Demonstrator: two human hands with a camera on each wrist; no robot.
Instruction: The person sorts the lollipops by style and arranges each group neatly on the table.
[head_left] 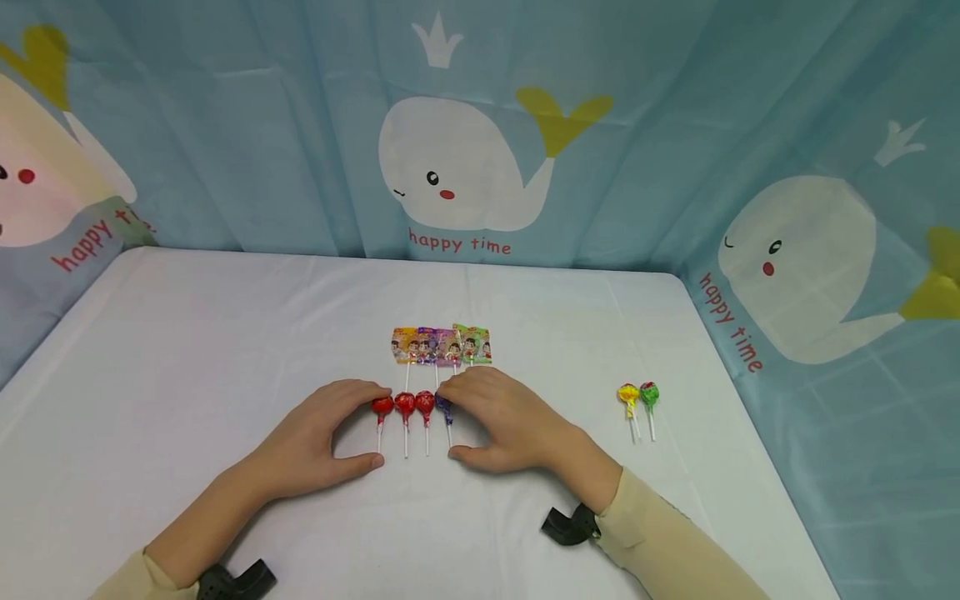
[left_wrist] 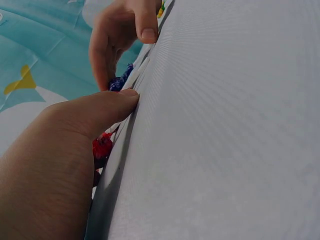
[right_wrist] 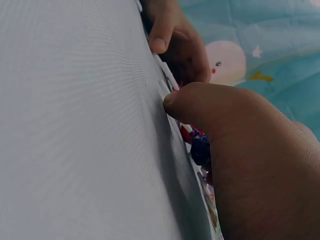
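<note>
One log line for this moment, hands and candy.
left hand: touching red lollipops | right hand: touching purple lollipop | flat lollipops: row behind | yellow and green lollipops: apart, right

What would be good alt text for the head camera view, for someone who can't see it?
Two bare hands, the left hand and right hand, flank a row of four lollipops on a white table, three red and one purple. Flat wrapped lollipops lie just behind, and a yellow and green pair sits apart to the right, against a blue whale curtain.

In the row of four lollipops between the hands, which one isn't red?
The purple lollipop, at the row's right end against the right hand; the other three heads are red.
</note>
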